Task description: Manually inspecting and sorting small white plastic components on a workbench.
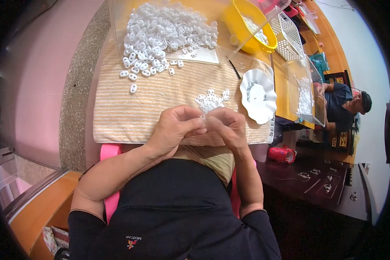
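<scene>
Just above the near edge of the striped towel [121, 117], my two hands meet fingertip to fingertip. Thumb and index finger of my left hand [171, 130] pinch a small white plastic piece [203, 117]. My right hand [229, 125] is closed against it, its fingers partly blurred, so what they grip is hard to make out. Directly beyond my fingers lies a small heap of white two-holed plastic pieces [209, 100]. Farther off, a large pile of white oval two-holed pieces [160, 34] spreads over the towel.
Right of the heap sits a white scalloped dish [270, 102] holding small grey bits. A thin black stick [234, 69] lies beyond it. Farther back are a yellow basket [236, 32] and a white perforated basket [286, 37]. Another person [344, 104] is at the right.
</scene>
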`<state>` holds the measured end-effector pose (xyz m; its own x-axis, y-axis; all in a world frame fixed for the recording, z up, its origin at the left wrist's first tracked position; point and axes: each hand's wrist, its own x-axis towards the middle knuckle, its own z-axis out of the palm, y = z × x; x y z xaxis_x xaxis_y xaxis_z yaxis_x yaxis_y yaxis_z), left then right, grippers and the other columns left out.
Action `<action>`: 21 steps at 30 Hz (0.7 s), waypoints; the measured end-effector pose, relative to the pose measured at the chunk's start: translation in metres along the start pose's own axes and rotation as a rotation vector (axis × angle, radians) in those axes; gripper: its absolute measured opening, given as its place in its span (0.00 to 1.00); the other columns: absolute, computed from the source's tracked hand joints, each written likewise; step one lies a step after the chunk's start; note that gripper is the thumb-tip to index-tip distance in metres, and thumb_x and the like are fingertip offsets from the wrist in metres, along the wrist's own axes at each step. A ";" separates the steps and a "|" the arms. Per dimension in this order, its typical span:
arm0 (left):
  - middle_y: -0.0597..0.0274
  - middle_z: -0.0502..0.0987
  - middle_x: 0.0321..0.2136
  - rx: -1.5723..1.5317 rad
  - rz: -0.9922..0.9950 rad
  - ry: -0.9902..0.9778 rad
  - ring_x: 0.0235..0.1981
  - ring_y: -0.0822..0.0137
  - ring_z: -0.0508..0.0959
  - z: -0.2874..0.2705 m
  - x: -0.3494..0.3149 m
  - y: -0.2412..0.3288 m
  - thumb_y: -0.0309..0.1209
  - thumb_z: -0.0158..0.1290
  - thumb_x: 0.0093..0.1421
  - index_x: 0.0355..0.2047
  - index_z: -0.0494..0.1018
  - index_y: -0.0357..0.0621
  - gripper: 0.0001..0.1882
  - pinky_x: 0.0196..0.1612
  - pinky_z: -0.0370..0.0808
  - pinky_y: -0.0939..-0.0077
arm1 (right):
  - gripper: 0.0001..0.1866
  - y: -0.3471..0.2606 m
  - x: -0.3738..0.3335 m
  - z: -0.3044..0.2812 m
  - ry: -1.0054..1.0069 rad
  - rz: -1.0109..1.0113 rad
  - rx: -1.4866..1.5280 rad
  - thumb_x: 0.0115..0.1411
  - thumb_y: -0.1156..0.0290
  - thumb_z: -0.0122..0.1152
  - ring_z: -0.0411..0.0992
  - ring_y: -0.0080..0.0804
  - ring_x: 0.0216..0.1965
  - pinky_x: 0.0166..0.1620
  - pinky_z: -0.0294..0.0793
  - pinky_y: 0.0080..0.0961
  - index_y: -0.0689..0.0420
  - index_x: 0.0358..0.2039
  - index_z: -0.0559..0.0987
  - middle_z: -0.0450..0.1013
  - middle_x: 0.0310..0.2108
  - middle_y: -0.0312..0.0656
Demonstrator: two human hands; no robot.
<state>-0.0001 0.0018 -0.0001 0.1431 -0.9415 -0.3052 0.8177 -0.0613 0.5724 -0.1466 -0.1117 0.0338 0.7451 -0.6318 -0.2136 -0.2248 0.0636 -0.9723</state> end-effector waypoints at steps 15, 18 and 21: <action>0.59 0.78 0.34 -0.029 0.026 0.050 0.34 0.70 0.79 0.002 0.000 0.005 0.21 0.54 0.59 0.40 0.72 0.35 0.08 0.43 0.79 0.76 | 0.11 -0.021 0.138 0.016 0.083 -0.376 -0.846 0.55 0.66 0.63 0.75 0.29 0.28 0.34 0.73 0.26 0.61 0.34 0.81 0.77 0.28 0.45; 0.59 0.78 0.35 -0.055 0.027 0.060 0.35 0.70 0.79 0.002 -0.001 0.008 0.21 0.54 0.59 0.40 0.72 0.35 0.08 0.43 0.79 0.76 | 0.12 -0.020 0.147 0.034 0.112 -0.326 -1.067 0.54 0.63 0.60 0.75 0.45 0.39 0.43 0.73 0.37 0.56 0.35 0.82 0.78 0.36 0.45; 0.59 0.78 0.35 -0.058 0.028 0.062 0.35 0.70 0.79 0.002 -0.001 0.010 0.21 0.54 0.59 0.39 0.72 0.35 0.08 0.43 0.80 0.75 | 0.11 -0.019 0.147 0.037 0.180 -0.350 -1.088 0.54 0.64 0.61 0.75 0.43 0.40 0.43 0.73 0.36 0.55 0.35 0.82 0.77 0.36 0.44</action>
<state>0.0067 0.0016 0.0075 0.1991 -0.9201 -0.3374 0.8433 -0.0145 0.5372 -0.0092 -0.1773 0.0168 0.7926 -0.5902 0.1531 -0.5109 -0.7799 -0.3617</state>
